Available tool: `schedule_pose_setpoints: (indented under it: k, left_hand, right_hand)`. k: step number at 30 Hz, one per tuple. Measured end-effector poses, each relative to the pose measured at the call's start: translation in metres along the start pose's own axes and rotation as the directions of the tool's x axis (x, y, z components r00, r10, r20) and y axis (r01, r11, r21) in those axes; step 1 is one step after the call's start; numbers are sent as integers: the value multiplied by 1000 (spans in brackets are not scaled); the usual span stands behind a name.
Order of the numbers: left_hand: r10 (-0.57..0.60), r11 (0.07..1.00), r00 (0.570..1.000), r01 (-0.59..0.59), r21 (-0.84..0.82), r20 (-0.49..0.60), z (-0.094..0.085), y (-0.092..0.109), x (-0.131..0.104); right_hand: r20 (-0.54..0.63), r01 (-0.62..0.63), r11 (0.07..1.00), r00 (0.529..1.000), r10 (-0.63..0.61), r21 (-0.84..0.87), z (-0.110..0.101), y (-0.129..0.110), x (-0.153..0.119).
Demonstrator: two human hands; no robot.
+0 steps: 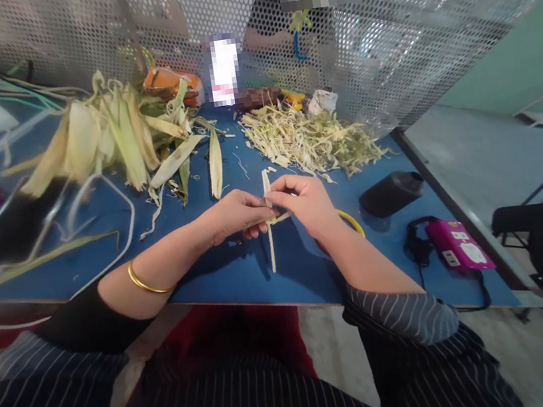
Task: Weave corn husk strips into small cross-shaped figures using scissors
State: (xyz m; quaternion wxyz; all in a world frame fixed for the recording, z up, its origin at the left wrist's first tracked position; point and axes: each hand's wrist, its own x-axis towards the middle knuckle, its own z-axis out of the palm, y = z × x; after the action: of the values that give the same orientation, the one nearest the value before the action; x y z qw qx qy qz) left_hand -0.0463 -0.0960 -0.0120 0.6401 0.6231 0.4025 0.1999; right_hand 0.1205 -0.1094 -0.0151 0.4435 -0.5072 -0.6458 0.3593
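Near the front middle of the blue table (241, 272), my left hand (240, 214) pinches a narrow pale husk strip (272, 250), whose lower end hangs below the fingers. My right hand (302, 202) closes on the same strip work from the right, its fingertips almost meeting the left ones. One piece stands up between the hands and a short piece crosses toward the right palm. How the pieces join is hidden by the fingers.
Corn husks (125, 136) are heaped at the back left, shredded husk bits (302, 135) at the back middle. A lit phone (223, 69) leans on the perforated screen (361, 49). Rightward are a black cylinder (391, 193), a magenta power box (461, 245) and cable. White cord (129, 217) loops left.
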Motion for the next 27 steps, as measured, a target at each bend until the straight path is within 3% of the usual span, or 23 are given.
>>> schedule_pose_setpoints:
  k: [5,9,12,15,18,21,27]
  left_hand:
    - [27,1000,999,-26,-16,31,-2,-3,0]
    - [32,999,998,-32,5,46,-3,-3,-1]
    - [63,997,997,-65,-44,-36,-3,0,-1]
    - [66,987,987,-86,-136,-144,-5,1,0]
    - [55,978,982,-90,-191,-180,-7,1,1]
    - [34,980,983,-68,-185,-181,-5,1,1]
    - [7,984,981,-41,-171,-193,5,5,-1]
  right_hand:
    - [-127,23,999,991,-28,-39,4,4,-1]
    - [-162,53,995,985,-66,-80,8,7,-2]
    - [-203,42,999,978,-43,-12,6,9,1]
    - [-286,-42,981,953,96,190,1,12,7]
    - [-151,-190,917,955,256,350,0,12,9]
    - [17,-230,899,970,241,372,3,11,5]
    - [-82,-142,936,981,177,322,11,10,0]
